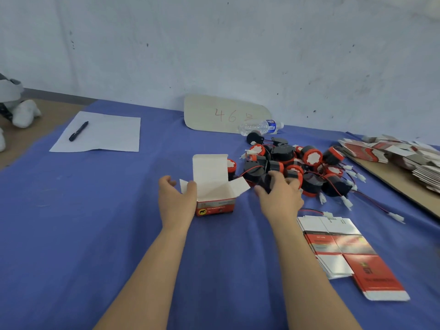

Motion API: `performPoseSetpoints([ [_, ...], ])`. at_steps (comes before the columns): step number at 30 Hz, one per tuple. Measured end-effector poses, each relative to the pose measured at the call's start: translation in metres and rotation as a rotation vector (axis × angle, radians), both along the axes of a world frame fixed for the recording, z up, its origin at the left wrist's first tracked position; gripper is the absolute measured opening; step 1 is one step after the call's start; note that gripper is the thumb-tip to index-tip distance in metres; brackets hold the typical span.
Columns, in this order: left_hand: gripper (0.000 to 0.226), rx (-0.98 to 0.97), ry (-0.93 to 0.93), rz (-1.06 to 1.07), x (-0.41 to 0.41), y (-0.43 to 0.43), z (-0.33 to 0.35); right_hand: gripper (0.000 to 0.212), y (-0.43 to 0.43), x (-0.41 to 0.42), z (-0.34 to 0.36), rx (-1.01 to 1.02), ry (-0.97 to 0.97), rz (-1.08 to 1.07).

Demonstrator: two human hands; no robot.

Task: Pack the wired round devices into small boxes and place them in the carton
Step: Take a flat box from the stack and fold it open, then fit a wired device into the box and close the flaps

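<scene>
A small red and white box (215, 201) stands upright on the blue tablecloth with its lid and side flaps up. My left hand (177, 201) holds its left side, thumb against the left flap. A pile of black and red round devices (307, 167) with red-black wires and white plugs lies just right of the box. My right hand (279, 194) curls its fingers round a black device (265, 182) at the pile's near left edge. No carton is in view.
Flat unfolded boxes (342, 248) lie at the near right; more flat boxes (402, 153) are stacked on a cardboard sheet at far right. A plastic bottle (259, 126) and a cardboard sign (223, 114) sit by the wall. A paper sheet (107, 136) with a pen (78, 131) lies far left.
</scene>
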State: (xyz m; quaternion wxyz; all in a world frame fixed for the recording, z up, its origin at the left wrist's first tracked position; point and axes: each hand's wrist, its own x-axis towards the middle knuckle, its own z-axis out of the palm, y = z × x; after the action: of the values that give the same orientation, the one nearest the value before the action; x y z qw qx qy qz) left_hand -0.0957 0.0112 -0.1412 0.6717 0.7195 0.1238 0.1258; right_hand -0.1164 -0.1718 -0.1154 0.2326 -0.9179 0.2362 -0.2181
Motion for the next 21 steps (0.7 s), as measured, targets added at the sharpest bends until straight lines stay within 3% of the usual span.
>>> performPoseSetpoints([
  [3, 0.033, -0.032, 0.032, -0.005, 0.002, 0.001, 0.000, 0.046, 0.007, -0.006, 0.024, 0.146, -0.393, 0.200],
  [5, 0.013, 0.018, 0.026, -0.025, 0.003, -0.001, -0.001, 0.035, 0.018, -0.007, 0.042, 0.128, -0.461, 0.331],
  [9, 0.016, 0.068, 0.012, -0.073, 0.003, -0.005, -0.004, 0.034, 0.046, 0.002, 0.051, 0.080, -0.285, 0.484],
  [14, 0.016, 0.091, 0.042, -0.097, 0.006, -0.007, -0.004, 0.035, 0.065, 0.017, 0.017, -0.100, -0.093, 0.349],
  [21, 0.017, 0.106, 0.034, -0.101, 0.003, -0.009, -0.003, 0.026, 0.058, 0.028, 0.006, -0.150, 0.032, 0.281],
])
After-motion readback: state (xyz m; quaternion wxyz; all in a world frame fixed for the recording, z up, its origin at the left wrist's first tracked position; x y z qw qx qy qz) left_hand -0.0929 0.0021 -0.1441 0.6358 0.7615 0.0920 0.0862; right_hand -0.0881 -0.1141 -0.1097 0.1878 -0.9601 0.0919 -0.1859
